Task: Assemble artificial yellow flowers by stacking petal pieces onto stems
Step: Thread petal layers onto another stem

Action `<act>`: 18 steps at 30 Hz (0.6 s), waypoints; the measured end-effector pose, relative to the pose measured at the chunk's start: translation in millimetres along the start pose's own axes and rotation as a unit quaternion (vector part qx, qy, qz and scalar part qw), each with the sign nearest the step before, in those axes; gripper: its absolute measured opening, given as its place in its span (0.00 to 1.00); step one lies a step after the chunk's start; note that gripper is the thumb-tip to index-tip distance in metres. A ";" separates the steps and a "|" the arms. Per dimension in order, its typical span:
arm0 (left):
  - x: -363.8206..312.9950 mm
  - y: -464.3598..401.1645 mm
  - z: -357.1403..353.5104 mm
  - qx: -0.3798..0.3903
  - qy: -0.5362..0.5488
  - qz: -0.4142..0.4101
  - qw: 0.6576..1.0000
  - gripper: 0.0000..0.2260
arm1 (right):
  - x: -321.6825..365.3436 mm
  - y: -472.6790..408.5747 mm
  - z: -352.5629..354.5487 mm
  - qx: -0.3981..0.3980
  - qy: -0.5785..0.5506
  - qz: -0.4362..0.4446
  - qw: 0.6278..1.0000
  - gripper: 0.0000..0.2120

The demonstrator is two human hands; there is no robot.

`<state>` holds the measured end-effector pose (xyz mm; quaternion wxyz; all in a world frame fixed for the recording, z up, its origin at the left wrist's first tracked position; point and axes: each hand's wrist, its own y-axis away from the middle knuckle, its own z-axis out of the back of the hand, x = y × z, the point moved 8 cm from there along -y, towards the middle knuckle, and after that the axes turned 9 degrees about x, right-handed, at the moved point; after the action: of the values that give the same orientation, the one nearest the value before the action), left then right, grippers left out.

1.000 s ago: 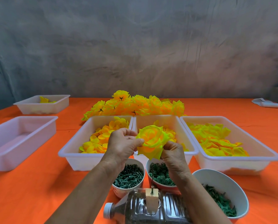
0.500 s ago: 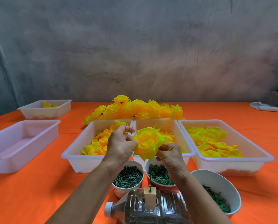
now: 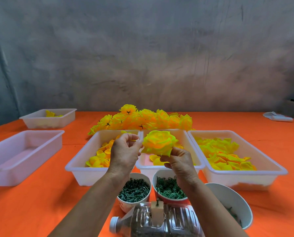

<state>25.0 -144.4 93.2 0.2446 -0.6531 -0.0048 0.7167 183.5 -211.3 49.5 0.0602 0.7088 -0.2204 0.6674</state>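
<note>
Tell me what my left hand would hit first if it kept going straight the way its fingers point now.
Most likely the yellow flower. Your left hand has its fingertips aimed rightward at the bloom's left edge, apparently touching or almost touching it. Depth is unclear from this single view, so it could slip just in front of the petals.

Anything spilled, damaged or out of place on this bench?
Only the clear plastic bottle stands out: it lies on its side at the near edge, a small block with a pin on top. Nothing spilled; petals stay in their trays.
</note>
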 end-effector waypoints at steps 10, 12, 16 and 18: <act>36.2 -18.2 -1.8 0.019 -0.022 0.058 0.998 0.05 | -8.1 -24.6 -10.6 0.008 -0.038 -0.013 0.999 0.05; 39.1 -21.8 -9.3 0.050 0.000 0.068 0.996 0.06 | -8.6 -30.4 -14.5 0.013 -0.043 -0.014 0.999 0.05; 39.7 -31.3 -21.5 0.083 0.069 0.076 0.991 0.04 | -10.2 -41.9 -23.1 0.027 -0.028 -0.023 0.999 0.04; 41.8 -37.8 -23.9 0.087 0.104 0.081 0.988 0.02 | -11.5 -47.6 -27.9 0.034 -0.028 -0.023 0.999 0.04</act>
<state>59.3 -103.7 63.0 0.2405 -0.6984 0.1355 0.6603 176.4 -155.5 51.1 0.0454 0.7335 -0.1826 0.6531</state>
